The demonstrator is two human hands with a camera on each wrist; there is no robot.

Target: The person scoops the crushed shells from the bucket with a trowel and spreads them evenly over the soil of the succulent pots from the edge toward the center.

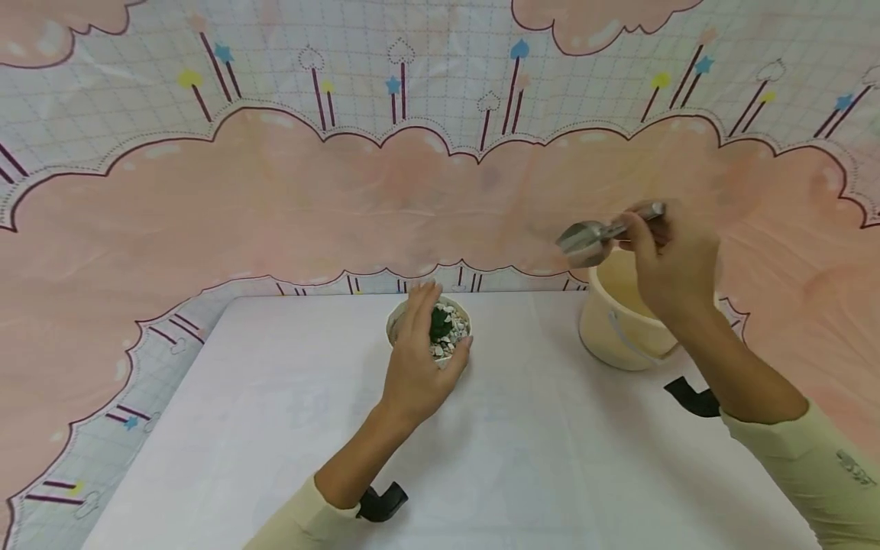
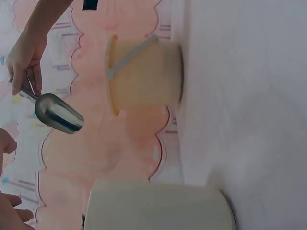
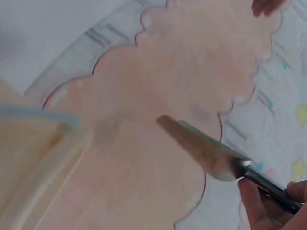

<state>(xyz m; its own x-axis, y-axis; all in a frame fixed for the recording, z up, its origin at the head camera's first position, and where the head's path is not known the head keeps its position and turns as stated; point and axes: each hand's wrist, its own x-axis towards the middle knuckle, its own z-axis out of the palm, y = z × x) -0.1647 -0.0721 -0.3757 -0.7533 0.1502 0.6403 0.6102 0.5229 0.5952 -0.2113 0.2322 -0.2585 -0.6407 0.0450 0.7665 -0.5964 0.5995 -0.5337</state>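
A metal scoop [image 1: 584, 238] is held by its handle in my right hand [image 1: 677, 263], raised above the cream bucket [image 1: 622, 340]. Whether the scoop [image 2: 58, 115] carries anything cannot be told. My left hand [image 1: 415, 374] is over a pale pot [image 2: 158, 206], its fingers fairly straight and spread. In the left wrist view those fingertips [image 2: 14, 206] appear above the pot's rim, apart from it. A small dark green plant [image 1: 438, 324] and white pebbles [image 1: 450, 344] fill the pot's top, partly hidden by that hand. The right wrist view shows the scoop [image 3: 206, 153] beside the bucket's rim [image 3: 53, 177].
Both pot and bucket stand on a white table [image 1: 289, 382] near its back edge. The bucket has a grey handle [image 1: 629, 344] hanging down its side. A patterned pink and white cloth [image 1: 344, 198] hangs behind the table. Black straps [image 1: 383, 502] sit near the wrists.
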